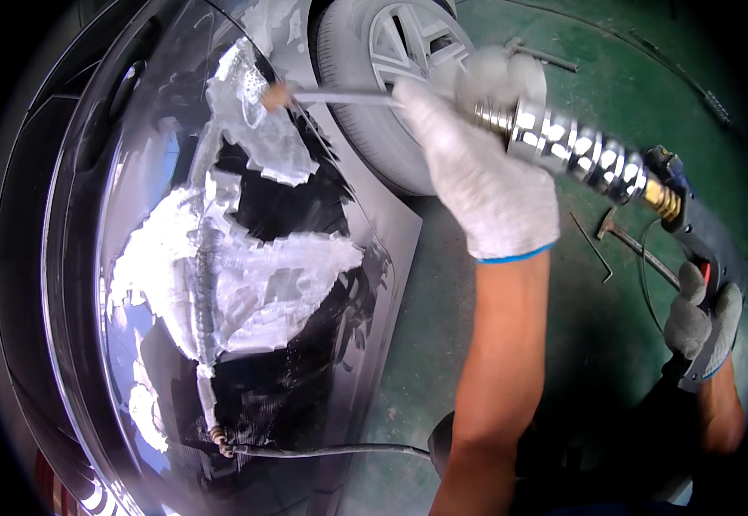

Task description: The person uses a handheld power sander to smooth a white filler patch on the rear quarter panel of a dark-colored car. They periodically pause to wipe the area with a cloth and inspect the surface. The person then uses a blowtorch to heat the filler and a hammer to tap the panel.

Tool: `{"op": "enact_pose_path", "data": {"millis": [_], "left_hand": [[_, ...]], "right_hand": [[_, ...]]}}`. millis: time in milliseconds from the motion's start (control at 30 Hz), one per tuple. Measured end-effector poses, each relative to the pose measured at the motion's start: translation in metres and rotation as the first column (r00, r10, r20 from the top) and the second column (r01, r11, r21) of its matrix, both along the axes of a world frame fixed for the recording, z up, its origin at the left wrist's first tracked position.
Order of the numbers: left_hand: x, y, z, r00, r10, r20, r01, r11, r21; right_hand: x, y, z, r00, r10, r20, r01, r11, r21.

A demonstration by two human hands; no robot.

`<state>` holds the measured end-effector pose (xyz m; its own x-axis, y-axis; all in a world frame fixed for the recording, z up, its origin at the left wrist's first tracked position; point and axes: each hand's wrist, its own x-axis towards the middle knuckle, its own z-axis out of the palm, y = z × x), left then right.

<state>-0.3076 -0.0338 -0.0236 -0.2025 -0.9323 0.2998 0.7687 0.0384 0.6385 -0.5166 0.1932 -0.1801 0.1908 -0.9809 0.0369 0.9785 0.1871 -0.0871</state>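
Observation:
A long gun-shaped tool lies across both my gloved hands, with a ribbed shiny metal barrel (pixel 576 146), a dark pistol-style grip (pixel 705 232) and a thin rod (pixel 344 98) in front. My left hand (pixel 494 172) is closed round its front end, where rod and barrel meet; its fingers are partly blurred. At the lower right, my right hand (pixel 705 318) wraps the grip beside a red trigger. The rod's blurred brownish tip (pixel 278 96) is over or against the dark car panel (pixel 284 378), at a bare-metal patch (pixel 254 129); contact is unclear.
A clamp (pixel 219 441) with a cable (pixel 331 451) is attached at the panel's lower part. Beyond the panel stands a car wheel (pixel 391 52). On the green floor lie a hammer (pixel 640 248), a bent thin rod (pixel 591 249) and a T-shaped tool (pixel 546 56).

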Motion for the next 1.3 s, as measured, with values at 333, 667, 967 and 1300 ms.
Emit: {"op": "enact_pose_path", "data": {"millis": [333, 667, 967, 1300], "left_hand": [[0.003, 0.010, -0.019, 0.944, 0.308, 0.118, -0.330, 0.878, 0.347], [0.015, 0.007, -0.014, 0.939, 0.329, 0.102, -0.343, 0.862, 0.374], [0.019, 0.003, -0.023, 0.945, 0.307, 0.114, -0.327, 0.883, 0.337], [0.020, -0.004, -0.039, 0.981, 0.196, 0.013, -0.187, 0.913, 0.362]], "right_hand": [[0.001, 0.005, -0.010, 0.992, -0.057, -0.112, 0.068, 0.992, 0.102], [0.017, -0.013, -0.002, 0.988, -0.008, -0.151, 0.011, 1.000, 0.022], [0.017, -0.011, -0.003, 0.997, -0.016, -0.069, 0.020, 0.999, 0.049], [0.018, -0.016, 0.010, 0.975, -0.063, -0.213, 0.065, 0.998, 0.003]]}}
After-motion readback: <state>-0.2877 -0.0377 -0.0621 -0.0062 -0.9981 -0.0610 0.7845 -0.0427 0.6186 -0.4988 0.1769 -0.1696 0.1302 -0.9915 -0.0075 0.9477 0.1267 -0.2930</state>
